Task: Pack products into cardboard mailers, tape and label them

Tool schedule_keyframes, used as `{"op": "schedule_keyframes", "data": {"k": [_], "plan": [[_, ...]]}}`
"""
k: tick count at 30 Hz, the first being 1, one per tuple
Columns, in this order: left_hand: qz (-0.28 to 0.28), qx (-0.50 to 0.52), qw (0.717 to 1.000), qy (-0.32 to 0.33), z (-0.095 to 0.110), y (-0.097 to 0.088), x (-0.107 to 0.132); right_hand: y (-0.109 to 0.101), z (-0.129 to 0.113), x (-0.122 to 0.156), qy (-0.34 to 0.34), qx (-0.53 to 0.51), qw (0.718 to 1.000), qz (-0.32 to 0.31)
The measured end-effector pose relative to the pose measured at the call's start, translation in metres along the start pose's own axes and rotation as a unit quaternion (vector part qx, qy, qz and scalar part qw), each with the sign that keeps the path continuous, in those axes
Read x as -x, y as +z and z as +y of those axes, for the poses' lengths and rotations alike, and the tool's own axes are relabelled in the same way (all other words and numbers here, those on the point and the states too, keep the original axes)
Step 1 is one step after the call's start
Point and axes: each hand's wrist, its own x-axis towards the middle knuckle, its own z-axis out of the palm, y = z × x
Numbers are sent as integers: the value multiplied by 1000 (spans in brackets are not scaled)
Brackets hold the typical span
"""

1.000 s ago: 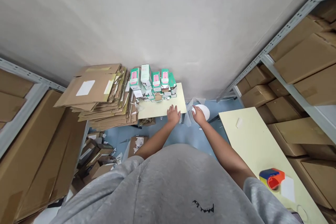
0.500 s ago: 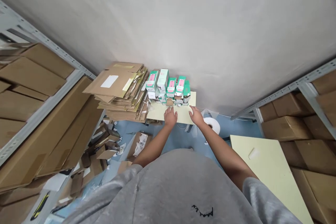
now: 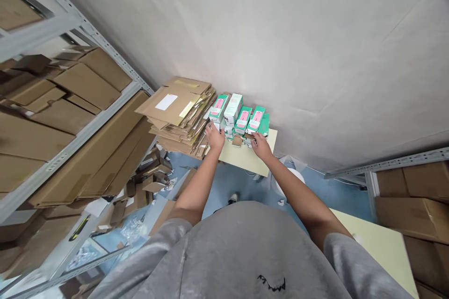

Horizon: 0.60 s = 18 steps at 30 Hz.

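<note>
Several small green-and-white boxes with pink pictures stand in a row on a pale yellow table (image 3: 242, 158) by the wall. My left hand (image 3: 215, 138) is at the front of the leftmost green box (image 3: 218, 106), its fingers stretched out; whether they touch the box is hard to tell. Beside it stands a paler white-green box (image 3: 233, 106). My right hand (image 3: 262, 147) reaches to the lower front of the right-hand pink-pictured box (image 3: 257, 117), thumb and fingers apart, close to a brown cardboard flap (image 3: 249, 136). Other boxes lie beneath, partly hidden.
A tall stack of flattened cardboard (image 3: 185, 96) stands left of the boxes. Shelves of brown cartons (image 3: 94, 79) line the left, and more cartons (image 3: 407, 215) the right. A second yellow table (image 3: 379, 247) is at right. Cardboard scraps (image 3: 154, 175) litter the floor; a yellow-black cutter (image 3: 79, 228) lies lower left.
My left hand has moved from the table's front to the left end of the box row. My right hand has moved in to the boxes' front. The view has turned slightly.
</note>
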Motion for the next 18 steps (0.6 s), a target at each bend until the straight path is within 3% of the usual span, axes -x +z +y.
{"op": "schedule_keyframes", "data": {"k": [8,14,18], "plan": [[-72,-20,997,-37,-5,18,-97,5,-29,-30,3,-13,1000,-13],[-129,-28,990,-43,-12,32,-128,16,-48,-59,6,-24,1000,-5],[-137,-21,988,-64,-20,29,-136,26,-62,-71,1,-35,999,-12]]}}
